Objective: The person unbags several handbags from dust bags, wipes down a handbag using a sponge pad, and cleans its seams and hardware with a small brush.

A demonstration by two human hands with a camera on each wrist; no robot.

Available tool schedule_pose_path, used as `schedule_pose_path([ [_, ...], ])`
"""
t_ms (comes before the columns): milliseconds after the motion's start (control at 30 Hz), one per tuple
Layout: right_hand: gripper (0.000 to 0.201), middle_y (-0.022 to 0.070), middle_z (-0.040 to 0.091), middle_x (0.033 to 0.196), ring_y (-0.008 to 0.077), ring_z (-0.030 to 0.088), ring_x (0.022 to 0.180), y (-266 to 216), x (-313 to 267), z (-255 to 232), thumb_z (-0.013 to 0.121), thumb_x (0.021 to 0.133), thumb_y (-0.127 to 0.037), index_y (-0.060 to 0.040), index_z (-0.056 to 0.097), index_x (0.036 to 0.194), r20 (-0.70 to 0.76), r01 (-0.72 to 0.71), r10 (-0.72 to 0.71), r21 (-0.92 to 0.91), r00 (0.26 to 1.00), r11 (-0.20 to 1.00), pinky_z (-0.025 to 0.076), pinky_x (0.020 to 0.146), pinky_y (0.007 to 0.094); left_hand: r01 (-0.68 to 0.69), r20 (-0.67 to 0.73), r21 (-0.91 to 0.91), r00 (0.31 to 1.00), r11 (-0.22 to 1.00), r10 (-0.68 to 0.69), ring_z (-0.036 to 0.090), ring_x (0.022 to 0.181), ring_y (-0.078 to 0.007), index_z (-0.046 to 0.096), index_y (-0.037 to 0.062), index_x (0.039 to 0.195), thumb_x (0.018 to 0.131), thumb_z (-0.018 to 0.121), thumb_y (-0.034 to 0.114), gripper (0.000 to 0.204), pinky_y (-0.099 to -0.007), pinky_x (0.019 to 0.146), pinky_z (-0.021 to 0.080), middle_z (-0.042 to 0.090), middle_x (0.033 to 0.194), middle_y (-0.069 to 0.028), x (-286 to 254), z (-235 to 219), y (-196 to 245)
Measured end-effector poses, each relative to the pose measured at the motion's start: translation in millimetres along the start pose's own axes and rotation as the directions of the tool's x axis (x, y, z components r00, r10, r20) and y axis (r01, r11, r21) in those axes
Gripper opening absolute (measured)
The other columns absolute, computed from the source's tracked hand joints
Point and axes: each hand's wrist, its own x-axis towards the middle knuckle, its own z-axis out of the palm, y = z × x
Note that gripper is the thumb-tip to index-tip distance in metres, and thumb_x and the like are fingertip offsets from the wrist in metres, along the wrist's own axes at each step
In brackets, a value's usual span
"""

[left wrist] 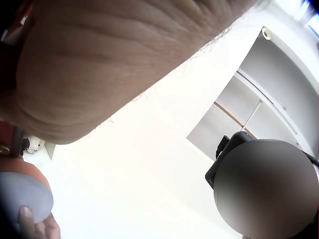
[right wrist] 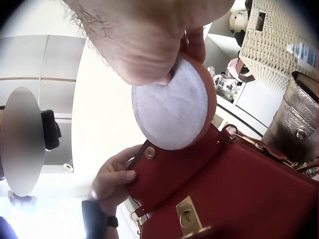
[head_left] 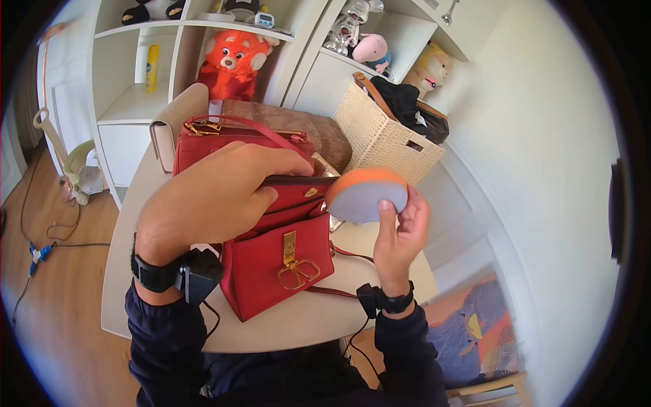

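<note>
A red leather handbag [head_left: 271,271] with a gold V-shaped clasp stands on the table in the head view. My left hand [head_left: 217,186] reaches over its top. In the right wrist view, that hand's thumb lies on the front of the raised flap [right wrist: 164,174], its fingers behind, pinching the edge near a gold snap. My right hand [head_left: 405,234] holds up a round sponge pad [head_left: 359,201], orange around the side and pale grey on the face, thumb on that face. The pad is just right of the flap and overlaps the bag in the right wrist view.
More red leather [head_left: 196,146] with a handle rises behind the left hand, beside a beige bag [head_left: 178,125]. Behind stand a brown patterned case [head_left: 291,122] and a woven basket [head_left: 380,132]. A metallic gold bag [right wrist: 294,117] sits close by on the pale table [head_left: 135,285].
</note>
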Motion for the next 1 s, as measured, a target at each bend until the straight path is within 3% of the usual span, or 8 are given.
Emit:
schedule_pose_path([
  [67,0.044,0.0190,0.069,0.140,0.0197,0.067,0.126,8,8,-2,0.066,0.109,-0.002,0.0086,0.050,0.148,-0.002,-0.166,0.166,0.092,0.986,0.982,0.051,0.111,0.0346,-0.012,0.016,-0.018,1.000,1.000,0.012,0.074,0.106,-0.0329,0.072,0.0040,0.136,0.091,0.065,-0.007,0.047,-0.0388,0.094,0.057,0.078,0.122,-0.0180,1,-3,4],
  [167,0.043,0.0184,0.069,0.140,0.0186,0.066,0.127,22,7,-14,0.066,0.109,-0.003,0.0087,0.051,0.148,-0.063,-0.215,0.222,0.100,0.973,0.971,0.050,0.111,0.0336,-0.014,0.032,-0.037,0.999,0.999,0.015,0.074,0.105,-0.0309,0.072,0.0030,0.136,0.091,0.064,-0.008,0.047,-0.0381,0.094,0.057,0.078,0.121,-0.0182,2,-5,8],
  [600,0.044,0.0164,0.070,0.139,0.0181,0.065,0.126,-30,4,-25,0.068,0.110,-0.011,0.0085,0.055,0.147,-0.236,-0.180,0.227,0.207,0.945,0.962,0.049,0.113,0.0353,0.064,0.076,-0.100,0.996,0.993,-0.057,0.071,0.114,-0.0187,0.069,-0.0021,0.137,0.092,0.059,-0.012,0.047,-0.0341,0.105,0.055,0.076,0.123,-0.0131,4,-5,12],
  [667,0.043,0.0157,0.070,0.137,0.0181,0.065,0.127,-26,-3,-26,0.069,0.109,-0.012,0.0085,0.057,0.145,-0.066,-0.256,0.290,0.311,0.955,0.915,0.048,0.114,0.0365,0.062,0.093,-0.125,0.994,0.990,-0.051,0.070,0.115,-0.0185,0.069,-0.0029,0.137,0.092,0.059,-0.012,0.047,-0.0340,0.106,0.055,0.076,0.124,-0.0132,5,-5,11],
  [700,0.043,0.0157,0.070,0.137,0.0181,0.065,0.127,-23,-8,-23,0.069,0.109,-0.012,0.0085,0.057,0.145,-0.067,-0.265,0.300,0.313,0.952,0.912,0.048,0.114,0.0365,0.053,0.098,-0.153,0.994,0.987,-0.038,0.070,0.116,-0.0183,0.069,-0.0036,0.137,0.092,0.058,-0.012,0.047,-0.0339,0.107,0.055,0.076,0.124,-0.0134,4,-5,11],
  [767,0.040,0.0153,0.072,0.134,0.0183,0.067,0.124,-11,-20,-17,0.069,0.108,-0.009,0.0083,0.058,0.144,0.157,-0.413,0.382,0.308,0.911,0.857,0.050,0.112,0.0357,0.043,0.096,-0.160,0.995,0.986,-0.027,0.070,0.117,-0.0182,0.069,-0.0042,0.137,0.092,0.058,-0.012,0.047,-0.0339,0.108,0.054,0.075,0.125,-0.0136,3,-3,11],
  [900,0.038,0.0147,0.074,0.130,0.0184,0.071,0.118,17,-38,-23,0.068,0.107,-0.002,0.0077,0.059,0.143,0.138,-0.481,0.461,0.192,0.876,0.856,0.055,0.106,0.0344,0.013,0.082,-0.134,0.997,0.991,-0.002,0.069,0.118,-0.0187,0.068,-0.0051,0.137,0.092,0.058,-0.013,0.047,-0.0342,0.109,0.054,0.075,0.126,-0.0139,3,-4,12],
  [1000,0.040,0.0150,0.071,0.131,0.0181,0.069,0.119,24,-43,-38,0.071,0.105,-0.003,0.0087,0.058,0.141,0.092,-0.542,0.535,0.211,0.840,0.814,0.056,0.105,0.0329,-0.002,0.045,-0.062,0.999,0.998,0.004,0.070,0.118,-0.0196,0.068,-0.0054,0.136,0.091,0.058,-0.014,0.048,-0.0343,0.109,0.053,0.075,0.126,-0.0140,4,-1,11],
])
